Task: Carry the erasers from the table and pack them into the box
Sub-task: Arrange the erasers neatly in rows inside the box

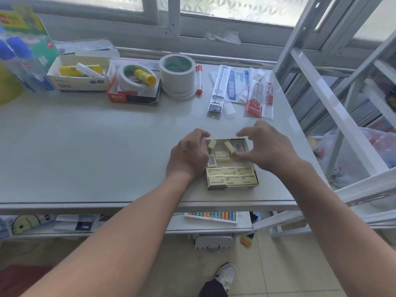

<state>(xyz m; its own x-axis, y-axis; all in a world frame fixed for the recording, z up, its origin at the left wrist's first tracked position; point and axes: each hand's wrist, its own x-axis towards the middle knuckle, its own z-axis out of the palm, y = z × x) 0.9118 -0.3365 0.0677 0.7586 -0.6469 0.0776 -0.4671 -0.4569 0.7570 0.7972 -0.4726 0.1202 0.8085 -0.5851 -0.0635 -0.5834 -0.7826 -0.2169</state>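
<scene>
A small open cardboard box (255, 179) sits near the table's front edge. Pale yellow erasers (232, 177) lie packed in neat rows in its near half, and several more lie loose in its far half. My left hand (188, 155) is at the box's left side, fingers curled, and holds a tilted eraser (211, 144) over the far left corner. My right hand (265, 146) hovers over the box's right side with fingers spread and curved. Its thumb tip touches the near end of another tilted eraser (229, 147), which the fingers do not grip.
Along the back of the white table (85, 146) stand tape rolls (177, 73), a red-capped marker (199, 79), open boxes with glue sticks (79, 73), and packaged rulers and stationery (242, 91). A white metal frame (334, 108) rises at the right. A shelf below holds an abacus (212, 216).
</scene>
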